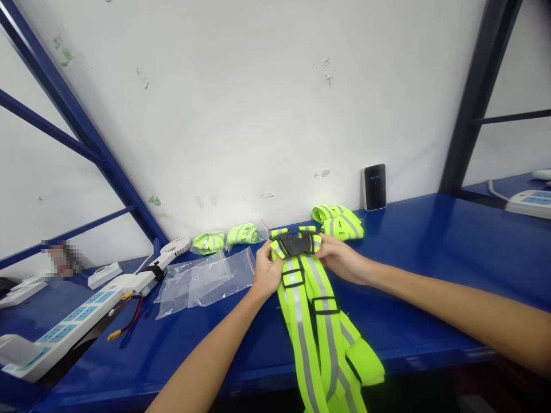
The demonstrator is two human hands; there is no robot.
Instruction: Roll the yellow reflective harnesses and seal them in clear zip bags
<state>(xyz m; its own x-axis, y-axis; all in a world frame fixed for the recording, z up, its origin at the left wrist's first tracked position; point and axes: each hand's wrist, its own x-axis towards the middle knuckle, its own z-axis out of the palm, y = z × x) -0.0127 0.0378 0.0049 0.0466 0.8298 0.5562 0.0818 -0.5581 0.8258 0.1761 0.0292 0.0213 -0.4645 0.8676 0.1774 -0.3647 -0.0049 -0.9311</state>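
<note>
Neon yellow reflective straps with grey stripes, a reflective harness [299, 321], hang from both hands over the table's front edge. My left hand [266, 269] is closed on the harness at the left end of its black buckle [297, 245]. On the other side my right hand [340, 256] grips the strap by the buckle's right end, its fingertips partly hidden behind the webbing. Two black slider frames show on the straps below the buckle. A rolled neon strap bundle [338, 222] lies just behind my right hand.
Clear plastic bags [206, 284] lie left of my left hand, with two bagged neon bundles [209, 242] behind them. A long power strip [71, 324], a white handheld fan [174, 249] and a yellow-ended cable [129, 321] are further left. A black-faced device [375, 187] leans against the wall.
</note>
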